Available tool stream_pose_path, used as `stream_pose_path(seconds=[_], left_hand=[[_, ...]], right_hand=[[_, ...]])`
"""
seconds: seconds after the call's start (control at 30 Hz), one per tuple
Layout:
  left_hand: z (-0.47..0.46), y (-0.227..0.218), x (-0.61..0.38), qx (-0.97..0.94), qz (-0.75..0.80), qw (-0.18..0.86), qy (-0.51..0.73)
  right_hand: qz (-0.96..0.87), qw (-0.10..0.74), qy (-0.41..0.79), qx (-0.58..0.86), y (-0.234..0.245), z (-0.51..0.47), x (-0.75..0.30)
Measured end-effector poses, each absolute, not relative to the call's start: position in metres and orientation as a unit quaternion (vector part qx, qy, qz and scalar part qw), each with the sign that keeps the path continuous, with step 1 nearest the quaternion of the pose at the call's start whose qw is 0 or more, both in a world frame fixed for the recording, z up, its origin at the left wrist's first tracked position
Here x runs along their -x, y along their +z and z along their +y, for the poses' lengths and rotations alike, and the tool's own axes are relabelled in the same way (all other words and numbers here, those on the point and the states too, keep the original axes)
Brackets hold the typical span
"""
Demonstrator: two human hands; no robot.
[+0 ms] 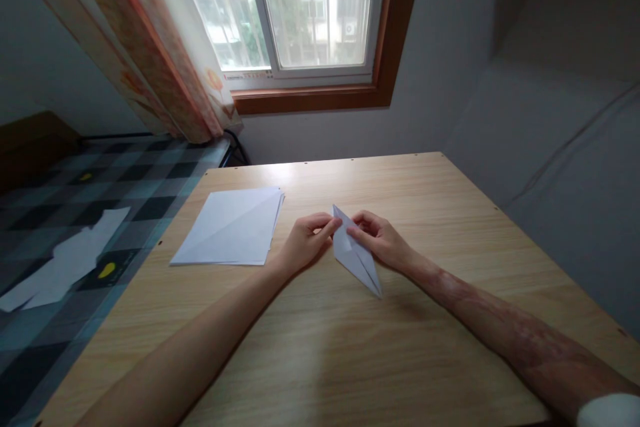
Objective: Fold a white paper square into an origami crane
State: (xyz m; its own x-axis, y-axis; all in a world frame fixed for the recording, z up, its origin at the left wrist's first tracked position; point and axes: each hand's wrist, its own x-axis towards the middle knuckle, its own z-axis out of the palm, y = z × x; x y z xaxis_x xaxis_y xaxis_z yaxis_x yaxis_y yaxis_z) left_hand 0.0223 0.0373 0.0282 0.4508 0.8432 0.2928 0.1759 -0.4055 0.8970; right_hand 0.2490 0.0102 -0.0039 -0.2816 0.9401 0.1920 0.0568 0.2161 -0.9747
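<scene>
A folded white paper (356,255), narrow and pointed at both ends, is held near the middle of the desk (450,227); its upper tip is raised between the two hands, while its lower tip is pointed toward the near right edge and seems to rest on the wood; whether the whole length lies flat cannot be told. The left hand (305,242) is closed narrowly on the paper's upper left edge, thumb and forefinger pinched together there; the right hand (377,237) is closed on the upper right edge in the same manner, its fingers curled over the fold. Both forearms are stretched in from the near edge of the desk.

A stack of white sheets (231,227) is laid toward the far left corner of the desk, well apart from the hands, its edges slightly fanned. Beyond the left edge a checked cover (75,200) is seen, with loose white paper scraps (70,257) lying on it. Beyond the far edge, a window (295,7) and a curtain (165,47) are seen.
</scene>
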Motion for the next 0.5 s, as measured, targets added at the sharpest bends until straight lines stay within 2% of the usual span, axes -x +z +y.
stream_pose_path(seconds=[0.13,0.5], left_hand=[[0.037,0.026,-0.022,-0.757,0.343,0.389,0.398],[0.039,0.016,-0.023,-0.710,0.395,0.377,0.444]], right_hand=[[-0.637,0.446,0.479,0.408,-0.004,0.009,-0.248],[-0.653,0.432,0.491,0.383,-0.004,0.008,-0.247]])
